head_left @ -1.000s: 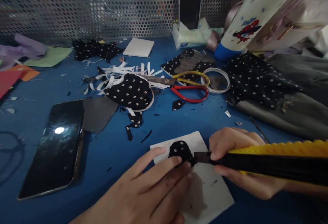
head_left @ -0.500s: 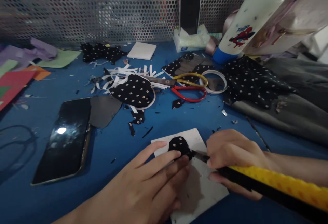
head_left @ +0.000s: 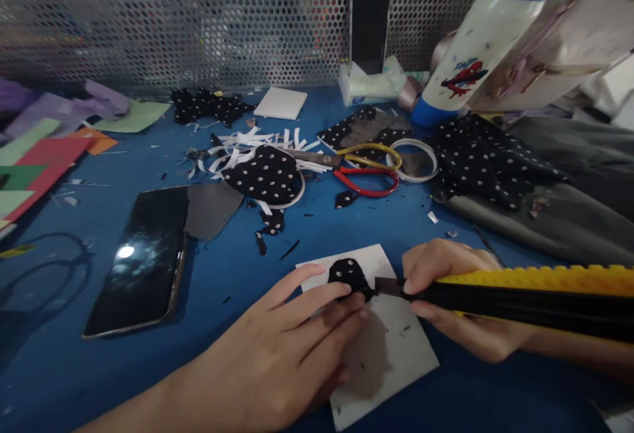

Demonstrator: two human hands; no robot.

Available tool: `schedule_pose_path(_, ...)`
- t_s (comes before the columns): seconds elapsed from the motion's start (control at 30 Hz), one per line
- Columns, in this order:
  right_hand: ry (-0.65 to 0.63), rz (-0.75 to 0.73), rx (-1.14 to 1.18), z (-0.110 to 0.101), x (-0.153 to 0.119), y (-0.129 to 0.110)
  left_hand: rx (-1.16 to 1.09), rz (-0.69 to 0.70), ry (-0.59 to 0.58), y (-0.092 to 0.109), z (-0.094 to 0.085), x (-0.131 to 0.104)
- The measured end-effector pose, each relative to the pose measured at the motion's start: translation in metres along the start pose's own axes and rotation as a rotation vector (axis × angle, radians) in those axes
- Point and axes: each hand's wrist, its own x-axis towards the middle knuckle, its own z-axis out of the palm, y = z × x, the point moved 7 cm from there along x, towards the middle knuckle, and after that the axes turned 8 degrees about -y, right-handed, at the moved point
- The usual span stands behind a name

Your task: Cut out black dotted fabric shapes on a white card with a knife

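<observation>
Black white-dotted cloth piece is lying left of the yellow-black plastic cutter the right grip is clasping, spread left grip pinning the cloth.

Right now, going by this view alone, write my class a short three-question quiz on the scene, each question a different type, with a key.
1. True or false: fingers of the left hand rest on the small dotted black piece over the white board.
2. The right hand holds:
a) a phone
b) a yellow-and-black cutter
c) a bottle
3. Fill in: the scissors have one yellow handle loop and one ____ loop.

Key: 1 true; 2 b; 3 red.
</observation>
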Motion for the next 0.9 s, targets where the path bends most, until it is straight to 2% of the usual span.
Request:
schedule_pose_path(0.37,-0.046,0.024,-0.045,0.004,0.001,0.0,-0.041,-0.011,0.012,-0.001,-0.003,0.0)
schedule_pose_path(0.57,-0.197,-0.239,-0.234,0.015,0.01,-0.024,-0.056,-0.013,0.026,-0.002,-0.002,0.001)
schedule_pose_path(0.63,-0.222,-0.285,-0.265,0.017,0.011,-0.027,-0.055,-0.012,0.031,-0.003,-0.002,0.001)
schedule_pose_path(0.7,-0.205,-0.31,-0.253,0.016,0.01,-0.029,-0.037,-0.007,0.032,-0.002,-0.002,0.001)
schedule_pose_path(0.77,-0.134,-0.287,-0.183,0.01,0.009,-0.026,-0.011,0.006,0.029,-0.001,-0.001,0.001)
schedule_pose_path(0.83,-0.016,-0.198,-0.072,0.0,0.006,-0.019,0.008,0.008,0.025,0.001,-0.001,0.001)
schedule_pose_path(0.9,0.05,-0.095,0.001,-0.005,0.002,-0.01,0.019,0.001,0.015,0.001,0.0,0.001)
